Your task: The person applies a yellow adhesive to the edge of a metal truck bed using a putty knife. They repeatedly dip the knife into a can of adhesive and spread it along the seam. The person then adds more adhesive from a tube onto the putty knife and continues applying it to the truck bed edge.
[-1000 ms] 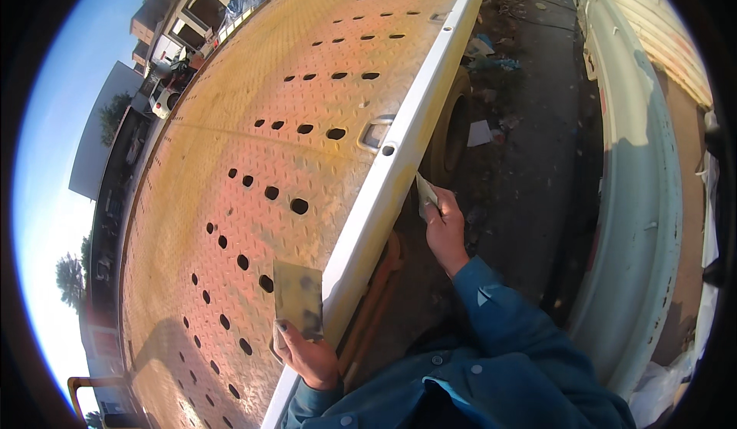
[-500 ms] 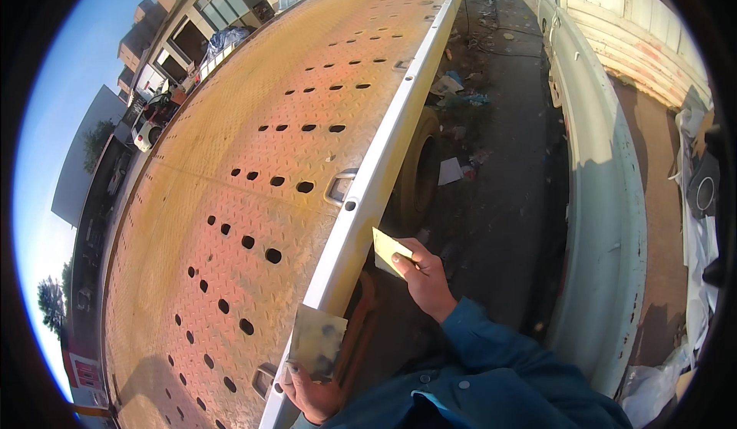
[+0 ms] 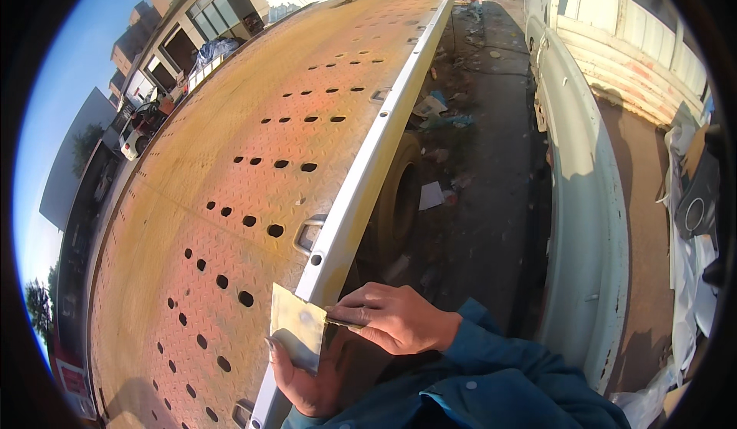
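Observation:
My left hand [image 3: 305,387] grips a thin, flat putty board [image 3: 298,323], its pale face smeared and partly in shadow, thumb along its edge. From the right, my right hand [image 3: 403,323] pinches a flat putty spreader [image 3: 345,322], seen nearly edge-on at the board's right side. Whether the two touch is hard to tell. Both hands are by the white edge rail [image 3: 338,233] of a truck flatbed [image 3: 184,191], whose tread-plate deck is worn yellow and red with rows of oval holes. The board overlaps the rail, hiding part of it.
A metal tie-down loop [image 3: 309,235] is set in the deck by the rail. Below the bed is a tire [image 3: 395,199], with litter on the dark ground [image 3: 491,168]. A pale truck side panel [image 3: 580,199] stands at the right, with plastic sheeting [image 3: 695,275] beyond it.
My right hand has come down and left with the spreader, from beside the rail to the board. The board is now tilted, showing a brighter face. The view has shifted slightly.

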Demonstrator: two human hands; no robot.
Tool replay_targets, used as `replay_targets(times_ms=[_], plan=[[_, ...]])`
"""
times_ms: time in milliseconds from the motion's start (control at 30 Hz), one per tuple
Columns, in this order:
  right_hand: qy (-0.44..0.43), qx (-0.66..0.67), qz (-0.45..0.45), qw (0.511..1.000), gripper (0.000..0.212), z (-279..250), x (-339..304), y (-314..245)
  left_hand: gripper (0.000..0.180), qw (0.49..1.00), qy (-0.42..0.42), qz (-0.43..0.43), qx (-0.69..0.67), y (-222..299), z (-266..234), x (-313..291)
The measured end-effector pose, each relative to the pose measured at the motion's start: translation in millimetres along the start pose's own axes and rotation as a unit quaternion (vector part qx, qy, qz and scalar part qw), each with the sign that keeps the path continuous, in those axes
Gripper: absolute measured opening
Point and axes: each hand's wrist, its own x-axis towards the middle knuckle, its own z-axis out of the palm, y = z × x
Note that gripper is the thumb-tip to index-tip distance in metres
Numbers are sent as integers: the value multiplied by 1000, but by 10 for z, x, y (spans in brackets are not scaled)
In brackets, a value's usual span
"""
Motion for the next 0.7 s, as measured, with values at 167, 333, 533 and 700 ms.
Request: replay_targets(times_ms=[167,333,533,700], plan=[[59,-4,145,988,29,-432,-147,981,62,988,66,116,82,-435,-160,616],[295,101,426,849,25,-1127,-274,1937,59,990,47,91,97,-942,30,1276],[372,201,348,837,35,-2013,77,2389,54,996,13,51,76,-1510,722,2160],[323,238,324,856,37,-2561,549,2634,57,997,27,37,67,-1801,1119,2796]])
